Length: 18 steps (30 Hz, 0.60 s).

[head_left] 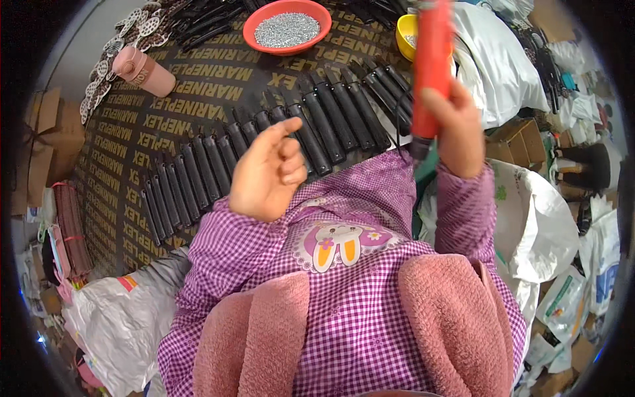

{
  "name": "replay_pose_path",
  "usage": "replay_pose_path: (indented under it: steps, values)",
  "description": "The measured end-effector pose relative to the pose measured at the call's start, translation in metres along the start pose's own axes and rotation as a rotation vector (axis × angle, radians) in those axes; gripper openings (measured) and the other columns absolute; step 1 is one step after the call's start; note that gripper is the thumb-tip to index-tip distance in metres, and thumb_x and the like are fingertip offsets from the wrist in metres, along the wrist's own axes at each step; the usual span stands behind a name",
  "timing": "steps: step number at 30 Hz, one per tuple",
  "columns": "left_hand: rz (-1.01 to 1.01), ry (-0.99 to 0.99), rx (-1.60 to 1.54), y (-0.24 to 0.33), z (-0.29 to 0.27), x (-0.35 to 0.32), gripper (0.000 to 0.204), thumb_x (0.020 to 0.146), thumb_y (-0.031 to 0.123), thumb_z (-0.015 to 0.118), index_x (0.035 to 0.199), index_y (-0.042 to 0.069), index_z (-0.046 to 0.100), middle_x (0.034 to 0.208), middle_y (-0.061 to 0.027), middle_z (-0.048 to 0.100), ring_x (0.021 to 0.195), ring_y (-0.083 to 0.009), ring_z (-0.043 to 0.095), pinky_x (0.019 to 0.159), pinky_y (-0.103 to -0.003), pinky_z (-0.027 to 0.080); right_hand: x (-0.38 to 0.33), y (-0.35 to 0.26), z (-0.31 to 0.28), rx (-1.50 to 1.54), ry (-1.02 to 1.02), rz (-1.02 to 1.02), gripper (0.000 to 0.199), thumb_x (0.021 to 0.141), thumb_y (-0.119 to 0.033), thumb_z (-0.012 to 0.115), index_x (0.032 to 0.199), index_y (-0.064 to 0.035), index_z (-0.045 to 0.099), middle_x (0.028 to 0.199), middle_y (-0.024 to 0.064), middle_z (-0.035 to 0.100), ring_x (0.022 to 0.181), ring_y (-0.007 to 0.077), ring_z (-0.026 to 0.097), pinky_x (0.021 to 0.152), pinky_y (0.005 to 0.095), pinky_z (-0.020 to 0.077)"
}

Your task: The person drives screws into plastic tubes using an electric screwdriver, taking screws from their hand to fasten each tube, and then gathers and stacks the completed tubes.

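Observation:
My right hand (456, 129), smeared by motion, is wrapped round a red electric screwdriver (433, 66) held upright over the right end of the row. A black cable (399, 112) hangs beside the tool. My left hand (268, 172) hovers above the middle of the row, index finger partly stretched, the other fingers curled in. Whatever those curled fingers may hold is hidden. Below it, long black handles (324, 119) lie side by side in a curved row on the table, thin dark ends pointing away from me.
A red bowl (254, 33) of small silvery pieces stands at the back, near a yellow bowl (405, 30). At the left lie a pink bottle (149, 73) and white perforated heads (149, 26). A white sack (503, 59) bulges at the right; more black pieces (208, 20) are piled behind.

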<state>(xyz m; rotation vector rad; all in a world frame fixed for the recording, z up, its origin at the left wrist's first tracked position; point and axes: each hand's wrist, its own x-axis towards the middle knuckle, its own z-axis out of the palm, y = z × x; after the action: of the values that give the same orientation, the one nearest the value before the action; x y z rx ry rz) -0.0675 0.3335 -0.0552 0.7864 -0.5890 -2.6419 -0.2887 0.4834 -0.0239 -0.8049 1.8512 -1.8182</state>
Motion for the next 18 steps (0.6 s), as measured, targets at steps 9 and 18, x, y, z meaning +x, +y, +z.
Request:
replay_pose_path:
  steps: [9, 18]
  values:
    - [-0.196, -0.02, 0.077, -0.035, 0.005, 0.023, 0.038, 0.095, 0.033, 0.045, 0.114, 0.001, 0.051, 0.095, -0.0098, 0.06, 0.087, -0.0202, 0.059, 0.075, -0.031, 0.049, -0.035, -0.019, -0.005, 0.747, -0.295, -0.299, 0.072, 0.082, -0.022, 0.06, 0.141, -0.0019, 0.024, 0.096, 0.007, 0.053, 0.081, 0.0175, 0.055, 0.075, 0.0407, 0.0492]
    - [-0.238, -0.095, 0.081, -0.044, 0.013, 0.016, 0.046, 0.098, 0.038, 0.035, 0.119, -0.001, 0.046, 0.101, -0.0152, 0.06, 0.096, -0.0266, 0.059, 0.088, -0.038, 0.048, -0.04, -0.006, 0.03, 0.883, -0.28, -0.323, 0.059, 0.082, -0.02, 0.063, 0.131, -0.0049, 0.033, 0.096, 0.006, 0.055, 0.083, 0.0172, 0.056, 0.078, 0.0411, 0.0474]
